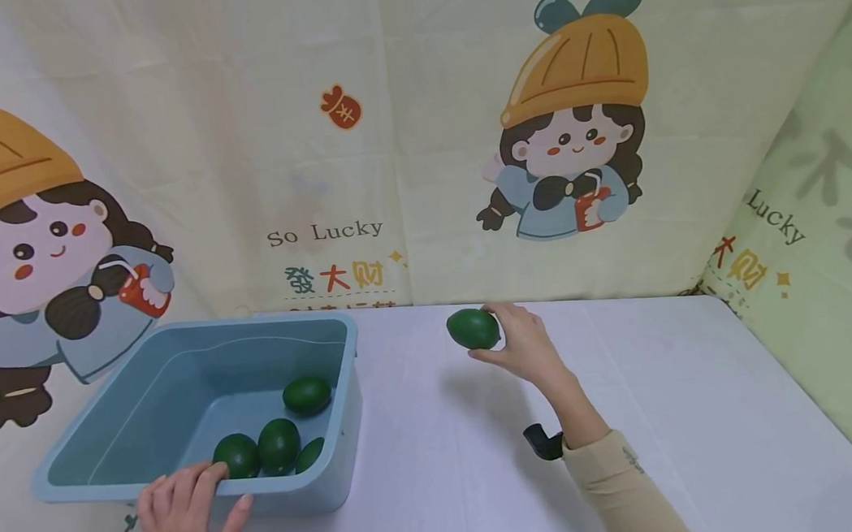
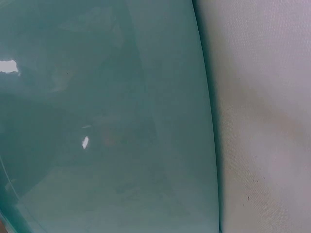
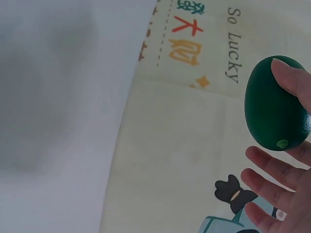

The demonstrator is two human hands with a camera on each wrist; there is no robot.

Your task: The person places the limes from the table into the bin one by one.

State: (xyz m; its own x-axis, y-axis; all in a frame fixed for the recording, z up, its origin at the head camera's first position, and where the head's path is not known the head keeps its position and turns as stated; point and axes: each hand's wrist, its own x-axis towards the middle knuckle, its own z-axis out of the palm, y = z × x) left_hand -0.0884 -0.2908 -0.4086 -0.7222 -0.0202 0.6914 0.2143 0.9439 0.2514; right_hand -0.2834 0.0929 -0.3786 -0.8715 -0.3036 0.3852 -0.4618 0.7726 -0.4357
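A printed backdrop (image 1: 389, 138) of cartoon girls in orange hats and the words "So Lucky" hangs behind a white tabletop (image 1: 662, 414). On the left part of that tabletop sits a blue-green plastic tub (image 1: 108, 448), open at the top, its smooth outer wall filling most of the left wrist view. Four dark green avocados (image 1: 279, 444) lie in its near right corner: three crowded together against the front wall and one a little further in, apart from them.

The left hand (image 1: 185, 521) rests on the tub's front rim, fingers (image 1: 205, 481) spread and fairly straight, hooked over the edge just beside the nearest fruit; it holds nothing else.

The right hand (image 1: 526, 345), in a beige sleeve (image 1: 615, 482), is raised above the middle of the tabletop, to the right of the tub and well apart from it. Its thumb and fingers (image 3: 291, 80) curl round a fifth avocado (image 1: 473, 329), held lengthwise off the surface, with its shadow on the cloth beneath.
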